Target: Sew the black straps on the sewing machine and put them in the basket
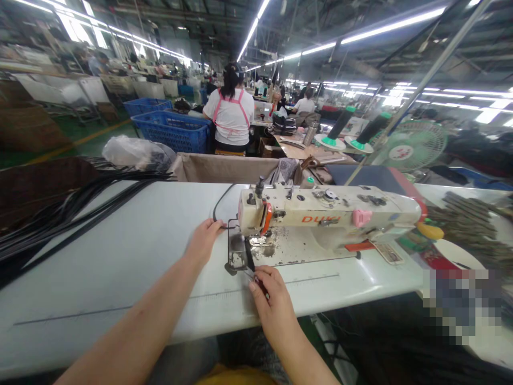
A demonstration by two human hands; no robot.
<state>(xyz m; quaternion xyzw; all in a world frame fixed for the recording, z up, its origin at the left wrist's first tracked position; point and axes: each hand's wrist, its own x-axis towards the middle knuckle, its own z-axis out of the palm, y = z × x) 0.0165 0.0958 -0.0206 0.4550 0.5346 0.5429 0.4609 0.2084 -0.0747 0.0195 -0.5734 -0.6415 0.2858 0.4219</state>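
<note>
A white sewing machine with orange lettering stands on the pale worktable. My left hand is left of its needle end, fingers closed on a narrow black strap that loops up behind the fingertips and runs toward the machine. Under the machine head, a black strip comes forward over the metal plate. My right hand is at the strip's near end, thumb and fingers pinched together. A thin silvery tip shows by these fingertips; its kind is unclear, and the palm side is hidden.
Long black straps lie across the table's left side. Behind it are a fabric-lined bin, blue crates and a seated person. Thread cones, a green fan and stacked dark strips are at the right.
</note>
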